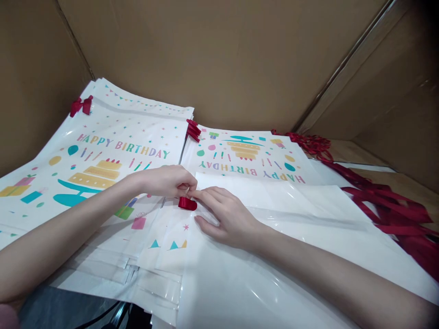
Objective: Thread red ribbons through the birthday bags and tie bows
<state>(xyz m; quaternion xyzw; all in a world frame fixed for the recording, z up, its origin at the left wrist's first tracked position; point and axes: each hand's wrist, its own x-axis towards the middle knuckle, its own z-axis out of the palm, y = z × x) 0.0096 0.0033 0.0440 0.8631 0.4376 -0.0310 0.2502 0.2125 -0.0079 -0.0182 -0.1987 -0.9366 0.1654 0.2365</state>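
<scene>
A small loop of red ribbon (187, 204) stands at the left edge of a plain white plastic sheet (274, 219). My left hand (169, 179) is closed, its thumb and curled fingers pinched at the top of the loop. From the other side my right hand (228, 217) lies over the white sheet, fingers stretched out and thumb apart. Its fingertips meet my left fingers just above the ribbon. Under the sheet is a printed birthday bag (247, 155), upside down to me. To the left lies a stack of printed birthday bags (126, 123).
Red bows (81, 106) sit on the left stack's edge, and another red ribbon bunch (194, 130) on its right side. Long loose red ribbons (387, 205) spread along the right. Brown cardboard walls (212, 55) rise behind and at both sides.
</scene>
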